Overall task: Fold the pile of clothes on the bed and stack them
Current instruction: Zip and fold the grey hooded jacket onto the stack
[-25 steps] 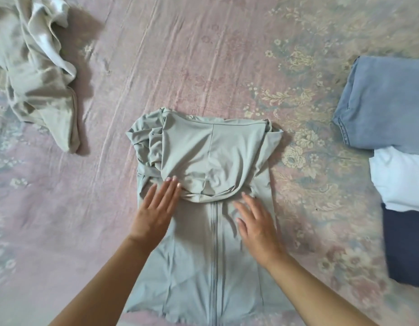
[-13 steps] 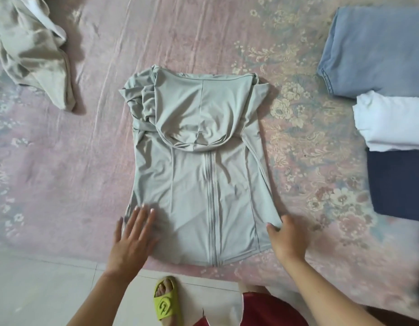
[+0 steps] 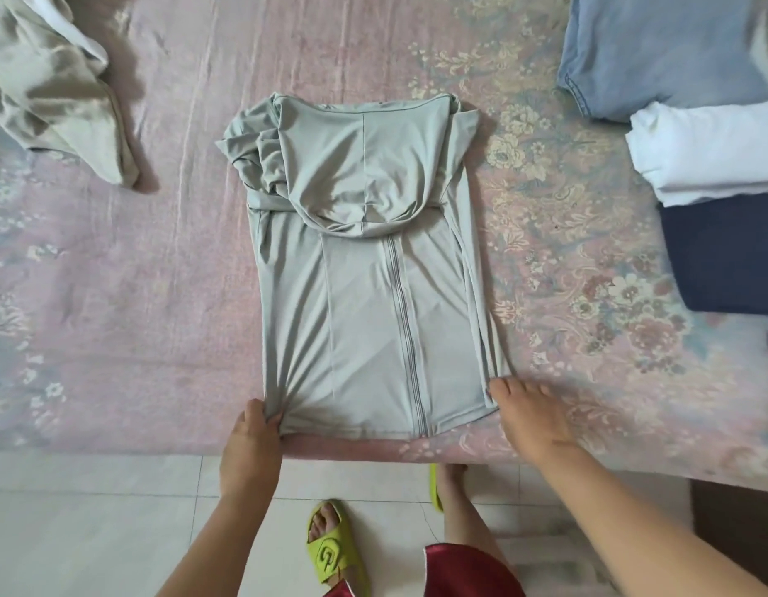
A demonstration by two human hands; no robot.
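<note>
Our left hand [image 3: 255, 428] has now pinched the soft, light jacket [image 3: 365, 295] hem; right hand [image 3: 526, 413] grasps the opposite corner

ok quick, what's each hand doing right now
Left hand: closed, pinching the near left hem corner of the grey hooded jacket.
Right hand: at the near right corner; grip cannot be told.

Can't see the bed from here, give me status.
Left hand pinches the pale green zip-up hooded top at its hem corner. Right hand grips the opposite corner. Nothing in the way.
</note>
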